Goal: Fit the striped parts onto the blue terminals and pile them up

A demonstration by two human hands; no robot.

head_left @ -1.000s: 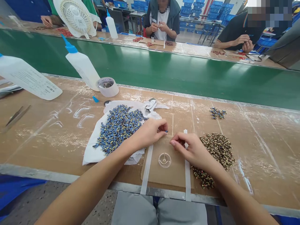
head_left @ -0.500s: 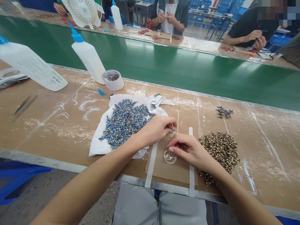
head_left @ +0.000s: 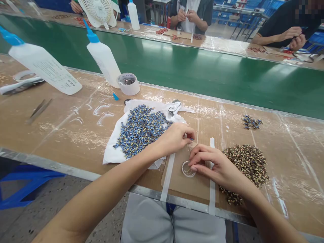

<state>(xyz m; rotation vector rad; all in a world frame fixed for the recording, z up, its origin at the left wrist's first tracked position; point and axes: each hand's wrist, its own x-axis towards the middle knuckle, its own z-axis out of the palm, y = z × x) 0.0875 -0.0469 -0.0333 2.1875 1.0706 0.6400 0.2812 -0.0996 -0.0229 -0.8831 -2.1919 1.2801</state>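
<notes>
My left hand (head_left: 180, 135) is closed in a pinch, a small blue piece (head_left: 191, 139) just showing at its fingertips. Beside it lies a heap of small blue-and-yellow pieces (head_left: 141, 130) on a white cloth (head_left: 111, 156). My right hand (head_left: 212, 162) has thumb and fingers pinched together at the rim of a small round clear dish (head_left: 185, 173). Something thin and yellowish shows at those fingertips, too small to name. The dish sits on a cardboard sheet (head_left: 177, 185) held by white tape strips. Right of that hand is a pile of small dark-and-cream pieces (head_left: 249, 165).
A few joined blue-and-dark pieces (head_left: 251, 122) lie at the right. Toward the back left stand two white bottles with blue nozzles (head_left: 103, 62), a tape roll (head_left: 128, 84) and tweezers (head_left: 39, 109). Beyond a green belt (head_left: 162, 62), other people work with their hands.
The whole view has shifted a little, moving things rightward. My right fingertips have come lower, onto the dish. My left hand keeps its pinch near the same spot.
</notes>
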